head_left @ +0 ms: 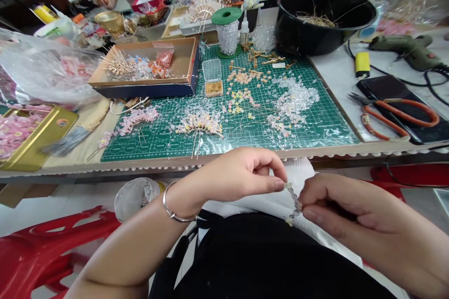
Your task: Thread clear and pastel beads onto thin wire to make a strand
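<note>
Beaded strand [296,204], long axis roughly upright, bowed toward right fingers [315,215]

With the view as a clock face, the green cutting mat [242,141] toward twelve is smooth, faintly shiny plastic. At two, the black basin [301,32] is glossy plastic; at three, the pliers [372,102] pair metal with smooth orange plastic grips. Toward four, the beaded strand [297,204] looks clear and shiny. The bangle [167,202] at seven is polished metal, the red stool [31,252] at eight glossy plastic (streaked with highlights), the tin [52,147] at nine gleaming gold-toned metal.
</note>
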{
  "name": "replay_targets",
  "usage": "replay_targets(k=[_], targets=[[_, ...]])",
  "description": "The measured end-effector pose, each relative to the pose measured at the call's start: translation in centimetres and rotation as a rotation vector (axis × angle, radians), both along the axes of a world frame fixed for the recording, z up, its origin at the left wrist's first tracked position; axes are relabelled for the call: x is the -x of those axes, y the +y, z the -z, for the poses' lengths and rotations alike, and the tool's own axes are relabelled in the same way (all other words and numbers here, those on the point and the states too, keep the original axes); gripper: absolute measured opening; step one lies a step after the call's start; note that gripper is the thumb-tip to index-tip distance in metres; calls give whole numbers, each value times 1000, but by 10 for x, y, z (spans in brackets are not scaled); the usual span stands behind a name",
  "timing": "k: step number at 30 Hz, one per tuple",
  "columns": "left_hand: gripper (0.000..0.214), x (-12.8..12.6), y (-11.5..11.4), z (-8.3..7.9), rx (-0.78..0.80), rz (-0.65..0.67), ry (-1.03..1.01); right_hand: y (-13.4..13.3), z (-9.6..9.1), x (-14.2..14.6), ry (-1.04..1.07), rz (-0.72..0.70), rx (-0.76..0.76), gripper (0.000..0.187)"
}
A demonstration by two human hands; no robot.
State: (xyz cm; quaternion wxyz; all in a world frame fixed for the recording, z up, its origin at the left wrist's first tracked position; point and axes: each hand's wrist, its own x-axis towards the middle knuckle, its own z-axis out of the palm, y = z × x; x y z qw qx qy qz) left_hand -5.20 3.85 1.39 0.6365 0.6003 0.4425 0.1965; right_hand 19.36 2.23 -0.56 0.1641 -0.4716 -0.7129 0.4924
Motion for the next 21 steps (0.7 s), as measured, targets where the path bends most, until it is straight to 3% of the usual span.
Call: replay_targets(k=[4,9,12,14,16,18,21], targets=[[11,1,-15,15,155,-102,-178,-3,4,7,67,170,-86,26],[12,-9,-38,27,265,-216,-384,-6,7,12,35,158,-258,19],[18,-15,-45,33,304,-278,-458,-5,4,16,1,100,-501,5],[19,-16,-46,33,214,-264,-373,-4,3,18,-13,51,-671,6],[21,-16,-44,31,-15,-231,-152,-4,4,19,-32,24,-737,10],[23,-16,-43,28,-291,-217,53,-5,8,19,-44,33,-711,8],[27,-20,-42,25,-488,-273,27,-8,10,17,-38,57,-642,7]])
